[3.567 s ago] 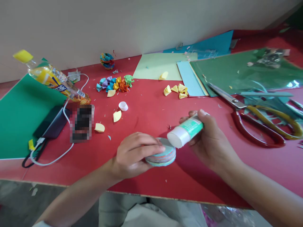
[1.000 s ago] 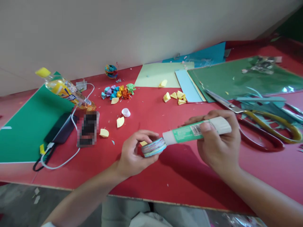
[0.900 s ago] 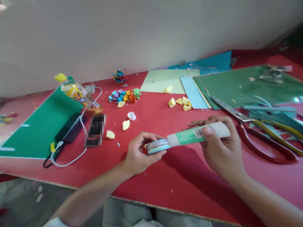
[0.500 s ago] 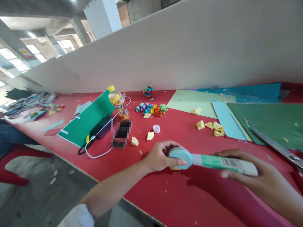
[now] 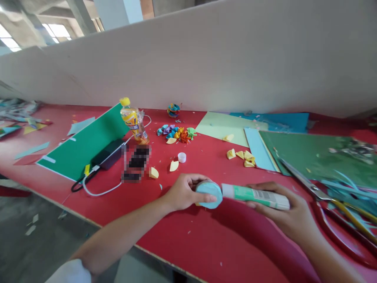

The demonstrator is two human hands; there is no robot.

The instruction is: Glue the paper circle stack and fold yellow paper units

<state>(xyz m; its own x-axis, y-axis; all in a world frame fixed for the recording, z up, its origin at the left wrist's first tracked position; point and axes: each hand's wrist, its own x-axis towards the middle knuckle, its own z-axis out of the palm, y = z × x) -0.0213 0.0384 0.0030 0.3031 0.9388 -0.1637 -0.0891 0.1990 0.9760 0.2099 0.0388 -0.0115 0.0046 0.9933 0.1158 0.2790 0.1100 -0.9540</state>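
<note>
Left hand (image 5: pixel 184 192) has its grip closed on a stack of paper discs (image 5: pixel 208 194), held on edge above the red worktop (image 5: pixel 188 239), face toward the glue stick (image 5: pixel 255 195). Right hand (image 5: pixel 290 214) clasps the stick level, tip meeting the top disc.

My left forearm runs in from about seven o'clock, bare below a white sleeve at the elbow, the wrist nearly straight. My left hand (image 5: pixel 184 192) sits just left of centre, palm turned toward three o'clock, fingers curled over the top and thumb tucked beneath, pinched closed on what it holds. My right forearm enters from five o'clock and angles toward ten. My right hand (image 5: pixel 284 210) lies palm up and low, fingers wrapped loosely from below, thumb pressing along the near side. The two hands are close together, not touching.
</note>
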